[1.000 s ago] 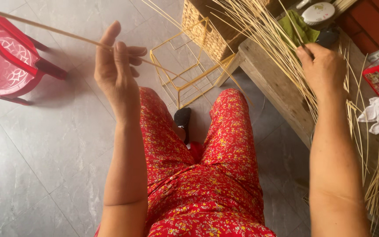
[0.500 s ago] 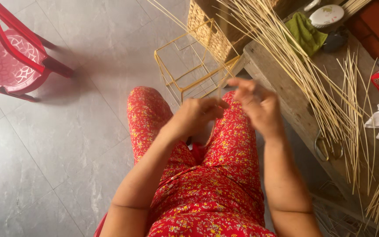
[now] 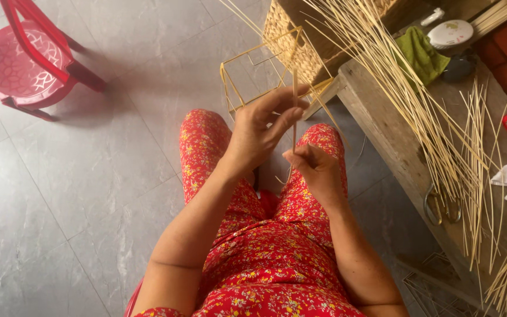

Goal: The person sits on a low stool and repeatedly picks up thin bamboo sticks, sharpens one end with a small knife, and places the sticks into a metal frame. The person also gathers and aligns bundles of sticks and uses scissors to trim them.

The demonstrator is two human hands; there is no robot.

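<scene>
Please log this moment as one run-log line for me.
left hand: pinching bamboo strip upright | right hand: gripping strip's lower end | over lap | bamboo frame on floor

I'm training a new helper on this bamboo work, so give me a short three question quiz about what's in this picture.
1. True or false: both hands grip one thin bamboo stick.
2. Where do the scissors lie? A) on the floor B) on the wooden bench C) on the red plastic chair
3. What stands on the floor beyond the knees?

Key
1. True: left hand above, right hand below, stick upright.
2. B, among loose bamboo sticks.
3. A square bamboo stick frame, beside a woven basket.
</scene>
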